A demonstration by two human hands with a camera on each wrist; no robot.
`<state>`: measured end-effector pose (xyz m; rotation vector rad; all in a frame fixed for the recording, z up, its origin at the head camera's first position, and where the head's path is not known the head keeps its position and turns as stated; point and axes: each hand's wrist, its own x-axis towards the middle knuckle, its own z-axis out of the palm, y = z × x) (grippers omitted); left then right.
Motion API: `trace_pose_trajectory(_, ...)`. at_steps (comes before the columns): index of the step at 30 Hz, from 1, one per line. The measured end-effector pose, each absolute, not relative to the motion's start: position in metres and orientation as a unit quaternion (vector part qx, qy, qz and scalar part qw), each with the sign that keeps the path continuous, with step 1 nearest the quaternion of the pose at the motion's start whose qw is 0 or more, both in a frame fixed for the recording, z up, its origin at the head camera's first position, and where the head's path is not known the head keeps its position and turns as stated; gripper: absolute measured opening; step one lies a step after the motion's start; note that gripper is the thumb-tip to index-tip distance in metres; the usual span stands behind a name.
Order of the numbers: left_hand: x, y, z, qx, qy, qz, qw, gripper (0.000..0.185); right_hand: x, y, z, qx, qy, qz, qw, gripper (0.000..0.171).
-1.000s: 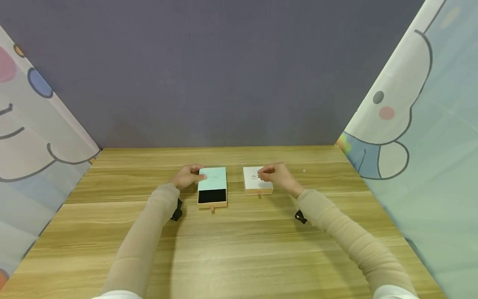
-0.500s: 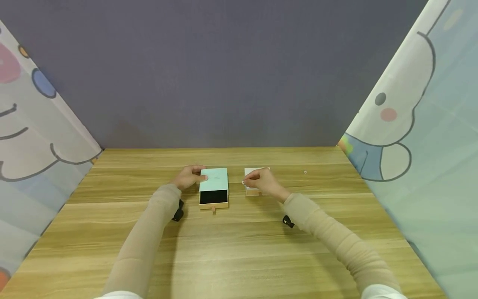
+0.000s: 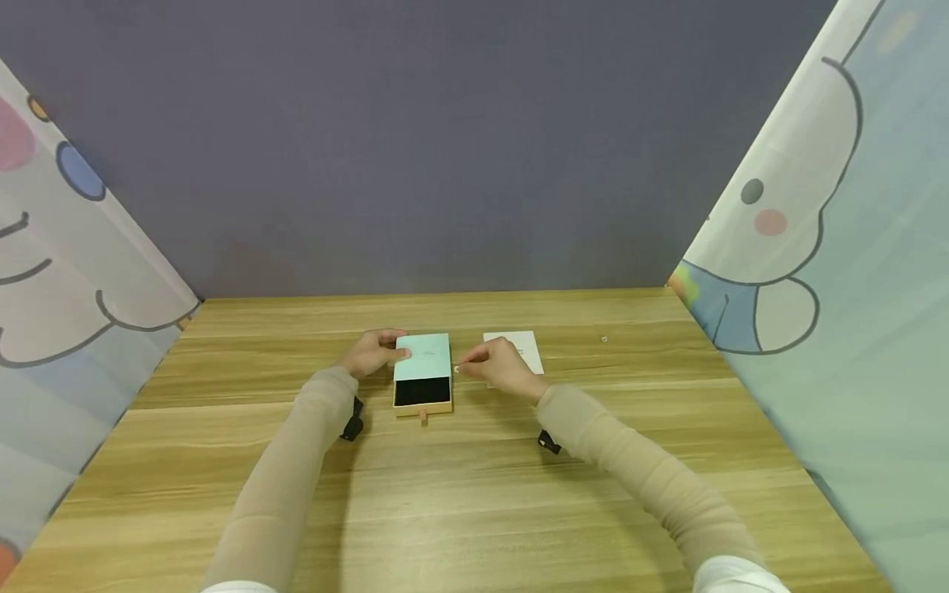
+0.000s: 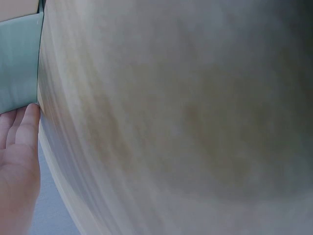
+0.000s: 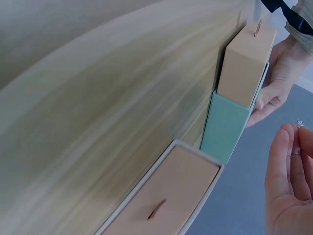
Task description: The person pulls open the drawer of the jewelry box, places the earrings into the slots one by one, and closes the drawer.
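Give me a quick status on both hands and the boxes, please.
Left hand holds mint box, drawer open. Right hand pinches tiny sparkly item, moving toward it. White box shut. Nothing in the way.

Even soft light, faint arm shadows; wrist views blurred, warped.

Two small cardboard drawer boxes on the wooden table (image 3: 474,511): one mint-green sleeve box (image 3: 423,371) (tray slid partly out), one white sleeve box (image 3: 519,350) just right of it; two hands; one tiny sparkling piece (image 5: 300,124); two cartoon-printed curtains flanking the table.

Right hand (image 5: 288,191) pinching tiny jewel (image 5: 300,124), teal box (image 5: 227,122)
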<state>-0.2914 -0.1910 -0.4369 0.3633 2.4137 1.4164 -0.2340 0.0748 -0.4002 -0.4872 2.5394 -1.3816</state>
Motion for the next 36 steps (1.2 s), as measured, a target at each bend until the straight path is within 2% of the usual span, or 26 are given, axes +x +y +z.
trace_pose_trajectory(6, -0.292, -0.191, -0.438, 0.117, 0.842, 0.5, 0.165, 0.062, -0.235, 0.064, -0.405, -0.182, 0.848, -0.487, 0.102, 0.018)
trace_pose_trajectory(18, -0.295, -0.191, -0.44, 0.096, 0.853, 0.486, 0.165, 0.057, -0.233, 0.041, -0.411, -0.172, 0.824, -0.519, 0.149, 0.015)
trace_pose_trajectory(23, -0.296, -0.192, -0.439, 0.097, 0.855, 0.484, 0.159, 0.057, -0.232, 0.03, -0.412, -0.189, 0.838, -0.492, 0.141, 0.013)
trace_pose_trajectory(31, -0.289, -0.187, -0.426, 0.094, 0.851, 0.487, 0.171, 0.057, -0.229, 0.014, -0.417, -0.167, 0.876, -0.43, 0.141, 0.01)
trace_pose_trajectory(36, -0.294, -0.189, -0.439, 0.092, 0.853, 0.487, 0.167, 0.058, -0.227, 0.009, -0.42, -0.194, 0.889, -0.397, 0.119, 0.01)
